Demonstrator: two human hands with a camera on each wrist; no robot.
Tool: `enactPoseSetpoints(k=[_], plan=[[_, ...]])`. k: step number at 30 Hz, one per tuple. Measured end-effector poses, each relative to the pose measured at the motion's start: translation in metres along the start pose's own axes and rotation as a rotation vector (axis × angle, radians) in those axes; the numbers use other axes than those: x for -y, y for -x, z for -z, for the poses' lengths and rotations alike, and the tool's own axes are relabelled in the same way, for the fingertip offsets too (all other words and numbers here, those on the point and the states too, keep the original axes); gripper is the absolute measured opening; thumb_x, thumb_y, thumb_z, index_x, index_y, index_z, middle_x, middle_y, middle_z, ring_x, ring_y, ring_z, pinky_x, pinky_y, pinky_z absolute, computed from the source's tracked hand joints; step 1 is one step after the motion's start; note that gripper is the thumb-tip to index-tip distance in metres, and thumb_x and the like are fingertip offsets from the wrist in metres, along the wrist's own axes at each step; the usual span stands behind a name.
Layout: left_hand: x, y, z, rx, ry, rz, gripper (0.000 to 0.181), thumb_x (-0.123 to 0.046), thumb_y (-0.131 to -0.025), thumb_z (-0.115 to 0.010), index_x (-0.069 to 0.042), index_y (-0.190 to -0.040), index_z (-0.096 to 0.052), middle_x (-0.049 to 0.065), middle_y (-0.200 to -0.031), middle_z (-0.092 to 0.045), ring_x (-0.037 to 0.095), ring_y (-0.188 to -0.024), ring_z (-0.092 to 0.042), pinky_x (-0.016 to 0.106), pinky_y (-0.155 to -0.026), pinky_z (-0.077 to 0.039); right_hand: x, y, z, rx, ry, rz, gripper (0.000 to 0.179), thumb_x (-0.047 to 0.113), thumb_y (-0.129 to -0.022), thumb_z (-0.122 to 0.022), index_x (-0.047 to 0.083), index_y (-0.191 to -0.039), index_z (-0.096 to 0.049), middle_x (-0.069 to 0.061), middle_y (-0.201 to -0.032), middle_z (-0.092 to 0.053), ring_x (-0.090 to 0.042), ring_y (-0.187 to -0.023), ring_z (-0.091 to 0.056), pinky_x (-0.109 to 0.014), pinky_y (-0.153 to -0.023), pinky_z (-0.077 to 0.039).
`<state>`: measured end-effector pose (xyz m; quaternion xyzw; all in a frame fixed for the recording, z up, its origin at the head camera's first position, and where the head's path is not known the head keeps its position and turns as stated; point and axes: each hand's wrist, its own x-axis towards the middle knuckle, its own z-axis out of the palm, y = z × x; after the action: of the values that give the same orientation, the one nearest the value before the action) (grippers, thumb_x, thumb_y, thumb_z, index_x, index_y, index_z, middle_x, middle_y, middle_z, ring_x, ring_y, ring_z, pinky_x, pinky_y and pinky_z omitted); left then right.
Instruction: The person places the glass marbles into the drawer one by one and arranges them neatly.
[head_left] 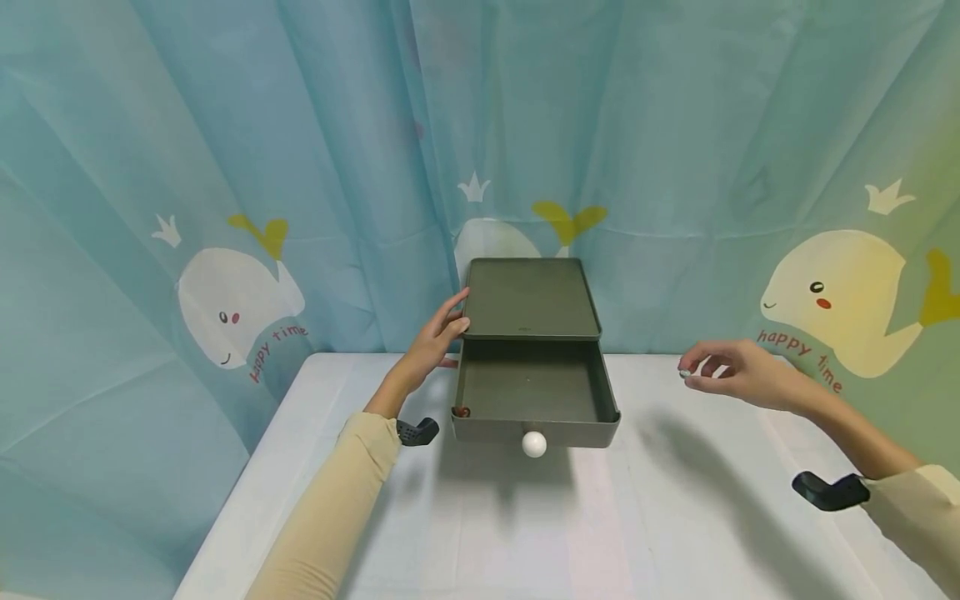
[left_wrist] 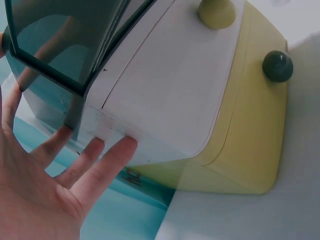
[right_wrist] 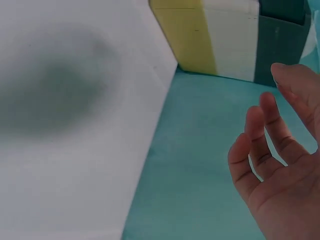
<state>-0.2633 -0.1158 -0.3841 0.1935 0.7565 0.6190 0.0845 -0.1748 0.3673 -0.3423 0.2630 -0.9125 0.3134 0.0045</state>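
Observation:
A small drawer cabinet (head_left: 528,296) with a dark green top tier stands at the back of the table. In the left wrist view its middle drawer (left_wrist: 165,85) is white and its bottom drawer (left_wrist: 250,120) yellow. The top drawer (head_left: 536,433), with a round white knob (head_left: 534,444), is pulled out; a small reddish-brown thing (head_left: 462,412) lies in its front left corner. My left hand (head_left: 427,350) rests against the cabinet's left side, fingers spread. Off to the right, my right hand (head_left: 738,375) pinches a tiny pale object (head_left: 684,373) above the table; its kind is too small to tell.
A white cloth covers the table (head_left: 637,533). Right behind the cabinet hangs a blue-green curtain (head_left: 360,167) printed with whales. Dark wrist cameras sit at my left cuff (head_left: 417,432) and right cuff (head_left: 831,492).

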Motion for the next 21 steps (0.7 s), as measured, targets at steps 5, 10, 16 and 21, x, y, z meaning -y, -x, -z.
enactPoseSetpoints(k=[5,10,16,21], plan=[[0.000,0.000,0.000,0.005,0.001,-0.004,0.060,-0.049,-0.104,-0.049,-0.050,-0.160,-0.027,0.008,-0.165,-0.027,0.036,-0.144,-0.039,0.066,-0.094,-0.050,0.010,-0.003,0.011,-0.021,0.010,-0.005,0.017,0.011,-0.092,-0.078,0.022,-0.104,-0.071,0.003,-0.094,-0.071,-0.010,-0.082,-0.065,-0.028,-0.062,-0.052],[0.000,0.001,0.000,0.003,0.001,-0.003,0.060,-0.048,-0.104,-0.048,-0.050,-0.160,-0.026,0.009,-0.165,-0.026,0.036,-0.144,-0.039,0.066,-0.094,-0.050,0.018,-0.007,0.023,-0.035,0.014,0.003,0.016,0.013,-0.093,-0.077,0.023,-0.105,-0.072,-0.001,-0.097,-0.071,-0.011,-0.083,-0.066,-0.026,-0.067,-0.052],[-0.002,0.003,-0.001,0.007,0.001,0.002,0.061,-0.049,-0.104,-0.049,-0.049,-0.160,-0.026,0.009,-0.165,-0.027,0.036,-0.145,-0.039,0.066,-0.095,-0.050,0.030,-0.012,0.037,-0.061,0.030,0.035,0.018,0.009,-0.092,-0.077,0.021,-0.105,-0.072,0.000,-0.098,-0.070,-0.011,-0.082,-0.065,-0.024,-0.067,-0.052],[-0.002,0.003,-0.001,0.004,-0.001,0.005,0.061,-0.047,-0.104,-0.049,-0.049,-0.160,-0.026,0.008,-0.165,-0.027,0.036,-0.144,-0.039,0.066,-0.095,-0.049,0.037,-0.017,0.043,-0.087,0.037,0.015,0.019,0.008,-0.091,-0.078,0.019,-0.105,-0.073,0.000,-0.096,-0.070,-0.011,-0.081,-0.064,-0.023,-0.065,-0.049]])
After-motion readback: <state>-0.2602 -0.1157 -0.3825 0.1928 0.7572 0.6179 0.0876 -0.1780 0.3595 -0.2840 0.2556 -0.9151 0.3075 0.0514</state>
